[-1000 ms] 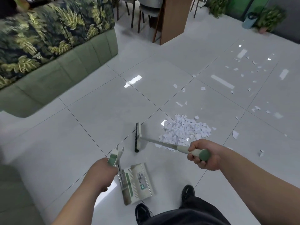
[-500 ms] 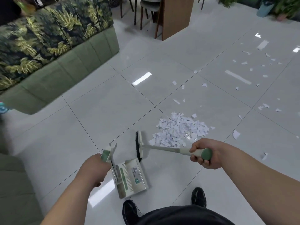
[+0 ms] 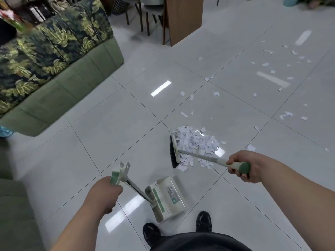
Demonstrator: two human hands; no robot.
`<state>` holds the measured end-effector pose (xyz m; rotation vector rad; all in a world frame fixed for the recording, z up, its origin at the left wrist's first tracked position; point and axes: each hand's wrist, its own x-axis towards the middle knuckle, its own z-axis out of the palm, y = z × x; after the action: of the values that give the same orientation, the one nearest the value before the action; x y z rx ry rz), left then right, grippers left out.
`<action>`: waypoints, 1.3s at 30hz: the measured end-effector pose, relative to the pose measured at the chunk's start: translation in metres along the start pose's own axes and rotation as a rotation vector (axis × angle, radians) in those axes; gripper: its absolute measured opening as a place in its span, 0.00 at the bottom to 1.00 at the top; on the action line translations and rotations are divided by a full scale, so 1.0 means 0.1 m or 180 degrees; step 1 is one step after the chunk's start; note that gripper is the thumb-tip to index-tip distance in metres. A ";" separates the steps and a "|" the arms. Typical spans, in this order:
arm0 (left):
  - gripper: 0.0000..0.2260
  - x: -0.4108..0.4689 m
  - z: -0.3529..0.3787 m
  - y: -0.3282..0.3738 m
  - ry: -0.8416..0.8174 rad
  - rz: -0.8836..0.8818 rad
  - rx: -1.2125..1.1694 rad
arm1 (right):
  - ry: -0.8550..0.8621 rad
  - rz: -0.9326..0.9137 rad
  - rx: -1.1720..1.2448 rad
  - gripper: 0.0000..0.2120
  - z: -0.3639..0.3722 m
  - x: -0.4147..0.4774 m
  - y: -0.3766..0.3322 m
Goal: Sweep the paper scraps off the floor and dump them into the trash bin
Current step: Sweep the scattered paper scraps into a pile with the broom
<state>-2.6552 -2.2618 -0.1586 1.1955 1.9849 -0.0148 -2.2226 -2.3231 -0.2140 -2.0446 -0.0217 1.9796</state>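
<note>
Paper scraps (image 3: 194,142) heaped on glossy tiled floor (image 3: 112,134), green sofa (image 3: 59,84) nearby

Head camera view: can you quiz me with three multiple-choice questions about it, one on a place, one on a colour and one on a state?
1. Where is the broom head relative to the pile of paper scraps?
A. at its left edge
B. beside the sofa
C. inside the dustpan

2. What colour is the broom handle's end cap?
A. red
B. green
C. blue

3. What is the left hand doing?
A. lying flat on the floor
B. pinching a scrap
C. gripping the dustpan handle

Answers:
1 A: the head touches the pile's left side.
2 B: the cap sticking out of the right hand is green.
3 C: the hand is closed round the handle.
</note>
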 end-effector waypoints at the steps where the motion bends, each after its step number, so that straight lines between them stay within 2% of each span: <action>1: 0.04 -0.03 0.05 0.07 -0.0026 0.0012 -0.0005 | 0.0023 -0.0005 0.0020 0.10 -0.10 -0.01 0.00; 10: 0.05 -0.24 0.44 0.48 -0.0161 0.0086 -0.0043 | 0.0361 -0.0186 0.0187 0.07 -0.82 -0.10 -0.03; 14: 0.05 -0.26 0.48 0.58 -0.0160 0.0148 0.0001 | 0.0546 -0.0433 0.0161 0.11 -0.93 -0.13 -0.04; 17: 0.05 -0.24 0.48 0.63 -0.0179 0.0177 0.0045 | 0.0553 -0.0631 0.0161 0.14 -0.94 -0.18 -0.02; 21: 0.05 -0.23 0.46 0.65 -0.0136 0.0248 0.0149 | 0.0434 -0.0726 0.0262 0.13 -0.93 -0.32 0.04; 24: 0.05 -0.22 0.48 0.64 -0.0118 0.0289 0.0201 | 0.0296 -0.0708 0.0109 0.12 -0.81 -0.41 0.11; 28: 0.05 -0.22 0.49 0.63 -0.0128 0.0258 0.0283 | 0.0046 -0.0564 -0.0136 0.16 -0.63 -0.45 0.19; 32: 0.04 -0.21 0.50 0.64 -0.0110 0.0253 0.0315 | -0.0147 -0.0313 -0.0403 0.17 -0.57 -0.48 0.18; 36: 0.04 -0.23 0.56 0.65 -0.0149 0.0264 0.0320 | -0.0184 -0.0132 -0.0741 0.23 -0.55 -0.50 0.19; 39: 0.04 -0.25 0.60 0.67 -0.0190 0.0275 0.0317 | -0.0030 -0.0034 -0.0998 0.23 -0.62 -0.53 0.21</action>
<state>-2.5619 -2.2666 -0.1591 1.3285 1.8981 -0.1054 -2.1692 -2.3668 -0.1663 -2.2136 -0.3660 2.0888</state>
